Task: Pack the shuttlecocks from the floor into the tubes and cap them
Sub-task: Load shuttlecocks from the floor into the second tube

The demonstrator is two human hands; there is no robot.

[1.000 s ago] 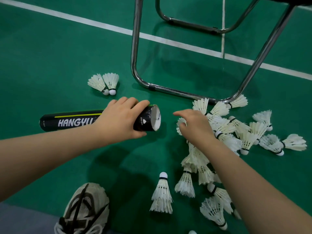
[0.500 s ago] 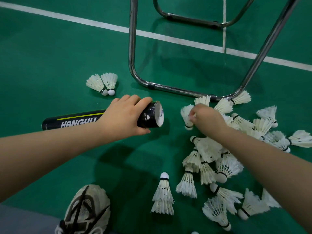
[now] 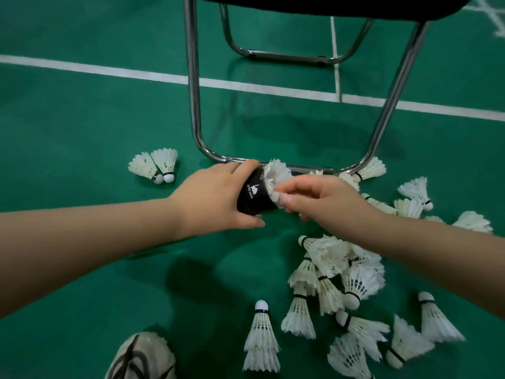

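At tube (image 3: 252, 196) mouth, R hand (image 3: 325, 201) fingers (image 3: 289, 199) pinch shuttlecock (image 3: 276, 173), prob. half in; L hand (image 3: 210, 198) fingers (image 3: 240, 166) grip tube.

The left hand (image 3: 210, 199) covers most of the tube (image 3: 252, 194); only its black mouth shows. The shuttlecock (image 3: 276, 173) there is blurred, its cork out of sight. At seven o'clock the shoe (image 3: 142, 356) is cut off by the edge, and at twelve o'clock the chair (image 3: 328, 4).

One wide-angle head view, facing forward and down, close above the green floor (image 3: 82, 119)
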